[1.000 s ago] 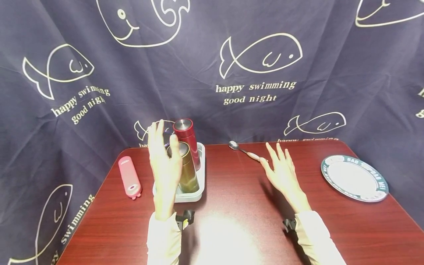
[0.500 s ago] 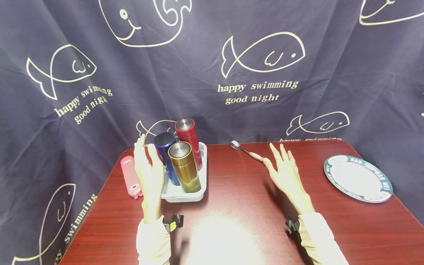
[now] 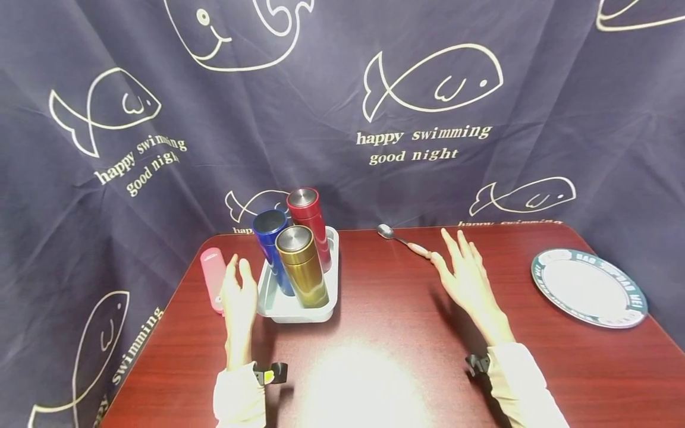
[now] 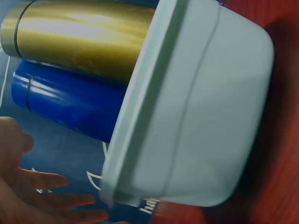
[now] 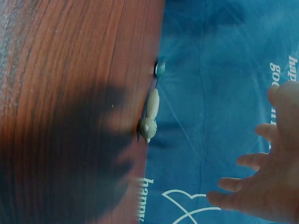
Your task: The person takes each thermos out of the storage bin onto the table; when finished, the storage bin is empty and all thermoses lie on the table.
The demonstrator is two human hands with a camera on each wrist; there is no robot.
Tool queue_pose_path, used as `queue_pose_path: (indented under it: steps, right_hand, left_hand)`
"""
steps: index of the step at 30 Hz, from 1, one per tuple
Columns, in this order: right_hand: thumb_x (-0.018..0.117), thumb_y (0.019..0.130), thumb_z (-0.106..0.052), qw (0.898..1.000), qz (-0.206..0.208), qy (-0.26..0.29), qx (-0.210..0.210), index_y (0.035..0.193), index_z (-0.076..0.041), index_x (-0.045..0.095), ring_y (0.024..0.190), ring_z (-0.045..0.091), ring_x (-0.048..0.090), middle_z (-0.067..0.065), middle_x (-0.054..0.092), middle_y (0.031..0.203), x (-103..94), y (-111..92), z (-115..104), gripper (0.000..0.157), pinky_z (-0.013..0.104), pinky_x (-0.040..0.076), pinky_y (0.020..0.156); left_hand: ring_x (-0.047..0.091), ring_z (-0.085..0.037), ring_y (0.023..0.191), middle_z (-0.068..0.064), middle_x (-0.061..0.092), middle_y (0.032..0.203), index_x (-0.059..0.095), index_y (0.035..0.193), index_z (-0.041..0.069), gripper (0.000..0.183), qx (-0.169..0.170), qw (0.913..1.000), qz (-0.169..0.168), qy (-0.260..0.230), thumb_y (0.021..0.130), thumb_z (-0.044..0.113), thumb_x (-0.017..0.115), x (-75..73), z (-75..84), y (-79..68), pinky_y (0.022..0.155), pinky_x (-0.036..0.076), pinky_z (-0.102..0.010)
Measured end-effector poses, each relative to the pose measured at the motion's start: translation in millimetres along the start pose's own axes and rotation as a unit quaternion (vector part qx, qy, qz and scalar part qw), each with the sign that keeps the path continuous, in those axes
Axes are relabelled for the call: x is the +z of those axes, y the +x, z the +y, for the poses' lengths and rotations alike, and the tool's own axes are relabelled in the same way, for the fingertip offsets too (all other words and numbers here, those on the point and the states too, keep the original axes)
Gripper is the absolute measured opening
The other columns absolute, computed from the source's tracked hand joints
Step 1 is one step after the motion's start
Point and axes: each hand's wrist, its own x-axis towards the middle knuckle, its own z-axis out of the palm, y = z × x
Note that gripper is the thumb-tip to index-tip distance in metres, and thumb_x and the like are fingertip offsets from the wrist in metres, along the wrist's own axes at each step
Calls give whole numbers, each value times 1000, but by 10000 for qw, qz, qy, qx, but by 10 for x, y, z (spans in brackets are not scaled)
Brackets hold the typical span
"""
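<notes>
My left hand (image 3: 239, 309), fingers extended and holding nothing, hovers just left of a pale plastic tray (image 3: 304, 318). Inside that tray three flasks stand upright: gold (image 3: 305, 270) in front, blue (image 3: 270, 232) to the left and red (image 3: 310, 214) at the back. Part of a pink case (image 3: 213, 264) is hidden behind the left hand. My right hand (image 3: 465, 282) is spread over the table, its thumb overlapping the handle end of a spoon (image 3: 414, 247) in the head view. In the right wrist view the fingers (image 5: 252, 161) stand apart from the spoon (image 5: 153, 105).
A round plate (image 3: 588, 288) with a green lettered rim lies on the right of the red-brown table (image 3: 385, 303). Behind the table's far edge hangs a dark blue cloth (image 3: 332, 131) with fish drawings. A bright glare covers the table's near middle.
My left hand has moved left and down, from in front of the flasks to beside the tray, uncovering the blue flask. My right hand has hardly moved. The head view has shifted slightly.
</notes>
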Motion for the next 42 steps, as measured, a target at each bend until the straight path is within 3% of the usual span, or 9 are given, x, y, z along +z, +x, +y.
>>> queue_pose_path:
  steps: [2, 7, 11, 15, 23, 27, 33, 37, 42]
  right_hand:
    - [47, 101, -41, 10000, -33, 16, 8, 153, -14, 32, 136, 57, 22, 29, 21, 156, 4, 3, 3, 60, 76, 23, 100]
    - [47, 101, -42, 9999, -125, 91, 78, 153, -15, 30, 137, 56, 21, 27, 19, 157, 11, 2, 20, 61, 76, 23, 100]
    - [46, 101, -42, 9997, -133, 164, 100, 154, -16, 29, 138, 55, 20, 26, 18, 158, -2, -5, 25, 61, 76, 24, 99]
    - [45, 102, -42, 9996, -141, 237, 83, 154, -16, 29, 138, 56, 20, 27, 18, 157, -20, -9, 14, 61, 76, 23, 99]
    - [47, 102, -39, 9977, -216, 635, -9, 154, -12, 29, 139, 55, 19, 30, 18, 156, -4, 5, -65, 61, 73, 20, 105]
    - [50, 102, -33, 9931, -214, 1136, -184, 153, -11, 30, 140, 52, 19, 30, 21, 155, 39, 7, -166, 60, 70, 18, 108]
    - [58, 98, -26, 9802, -394, 1920, -270, 154, -16, 29, 144, 37, 25, 15, 43, 149, 224, -34, -435, 64, 59, 21, 114]
    - [65, 95, -23, 9571, -739, 2799, -64, 156, -21, 25, 142, 33, 31, 10, 32, 157, 419, -73, -648, 73, 53, 30, 112]
    - [72, 88, -9, 9034, -985, 4173, -25, 156, -25, 22, 142, 31, 33, 7, 28, 159, 675, -83, -925, 86, 52, 33, 111]
  left_hand:
    - [28, -42, 141, -29, 34, 149, 35, 144, -10, 51, -278, 9988, -400, -40, 104, 22, 38, -95, 189, -143, 117, 20, -51]
    - [24, -40, 143, -23, 23, 157, 25, 152, -2, 67, -668, 9887, -1297, -336, 103, 41, 41, -25, -511, 122, 116, 21, -53]
    - [32, -48, 136, -26, 16, 158, 12, 155, 0, 69, -1335, 9656, -2003, -980, 104, 38, 40, -14, -693, 174, 99, 35, -66]
    - [32, -51, 133, -33, 13, 155, 1, 154, -2, 69, -1576, 9390, -2509, -1749, 105, 27, 39, -16, -783, 166, 91, 35, -73]
    - [57, -31, 113, -32, 43, 137, 12, 153, -3, 56, -1918, 9007, -2787, -2726, 102, 6, 36, -8, -862, 96, 93, 39, -69]
    - [63, -24, 101, -19, 59, 119, 24, 150, -2, 53, -1900, 8975, -2647, -2972, 99, -1, 39, 21, -879, 69, 91, 42, -67]
    - [62, -22, 102, -16, 60, 117, 22, 150, -3, 54, -1825, 8986, -2607, -3021, 98, -2, 38, 38, -905, 84, 92, 44, -64]
    - [62, -23, 103, -19, 58, 121, 22, 150, -4, 55, -1820, 8976, -2650, -3016, 98, -2, 38, 42, -909, 90, 92, 44, -63]
    - [57, -30, 112, -29, 49, 131, 23, 150, -3, 54, -1884, 8994, -2626, -2944, 98, -3, 37, 47, -935, 91, 94, 43, -64]
